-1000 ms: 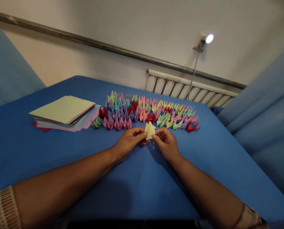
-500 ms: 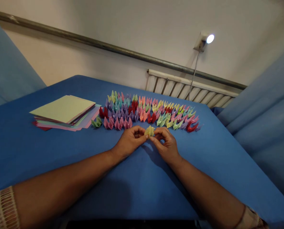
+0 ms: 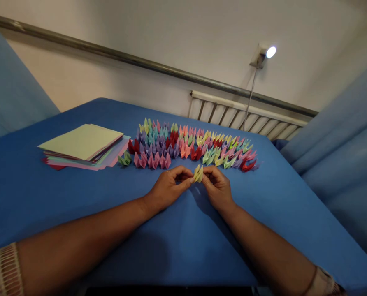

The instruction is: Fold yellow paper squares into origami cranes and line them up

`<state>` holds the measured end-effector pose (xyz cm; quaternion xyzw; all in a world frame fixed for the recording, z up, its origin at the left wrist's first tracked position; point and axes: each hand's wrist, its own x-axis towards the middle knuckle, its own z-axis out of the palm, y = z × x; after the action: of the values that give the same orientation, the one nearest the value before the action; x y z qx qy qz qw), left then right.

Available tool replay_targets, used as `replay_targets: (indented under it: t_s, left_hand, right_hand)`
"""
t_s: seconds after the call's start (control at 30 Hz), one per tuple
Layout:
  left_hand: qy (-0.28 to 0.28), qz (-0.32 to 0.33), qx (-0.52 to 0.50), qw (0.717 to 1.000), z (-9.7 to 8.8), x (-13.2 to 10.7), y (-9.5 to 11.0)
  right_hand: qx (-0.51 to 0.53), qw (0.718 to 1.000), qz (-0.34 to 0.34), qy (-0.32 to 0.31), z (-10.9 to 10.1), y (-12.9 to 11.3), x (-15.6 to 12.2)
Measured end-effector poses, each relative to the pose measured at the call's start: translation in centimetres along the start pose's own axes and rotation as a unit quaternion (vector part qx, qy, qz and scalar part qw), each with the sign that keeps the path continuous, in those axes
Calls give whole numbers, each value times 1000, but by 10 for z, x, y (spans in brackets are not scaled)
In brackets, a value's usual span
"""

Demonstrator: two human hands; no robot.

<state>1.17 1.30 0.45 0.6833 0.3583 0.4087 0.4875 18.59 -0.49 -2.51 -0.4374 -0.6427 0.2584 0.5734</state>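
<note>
A small pale yellow origami crane [image 3: 198,173] is held above the blue table, its folded points facing up. My left hand [image 3: 173,183] pinches it from the left between thumb and fingers. From the other side, my right hand [image 3: 217,185] grips its right edge the same way. Just beyond my hands stand rows of folded paper cranes [image 3: 154,160] in pink, purple, red, green, yellow and blue. A lone green crane [image 3: 125,158] sits at the left end of the front row.
To the left lies a stack of coloured paper sheets [image 3: 81,142], a pale yellow one on top. The blue table [image 3: 134,238] reaches back to a wall with a radiator [image 3: 220,111] and a metal pipe [image 3: 134,59]. Blue curtains [image 3: 344,156] hang at both sides.
The yellow crane has turned in my fingers and shifted slightly right; its upright points now show instead of a broad, flat side. Both hands still hold it.
</note>
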Motion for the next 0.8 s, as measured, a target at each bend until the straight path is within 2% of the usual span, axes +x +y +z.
replay_targets:
  t_s: [0.13,0.33,0.53,0.7,0.8]
  left_hand:
    - [23,9,23,999,-1,-1,0]
    - [22,42,34,998,-3,-1,0]
    - [27,94,88,991,-6,0,2]
    - [-11,150,128,980,-7,-2,4]
    - [-13,167,137,976,-8,-3,4]
  right_hand:
    - [10,1000,3,-12,1,-2,-2]
    - [-9,999,-25,-29,2,-7,-2]
    - [-35,996,-76,-33,-1,-7,0]
    - [-62,991,-111,-51,-4,-11,2]
    - [-71,987,-128,-65,-4,-13,3]
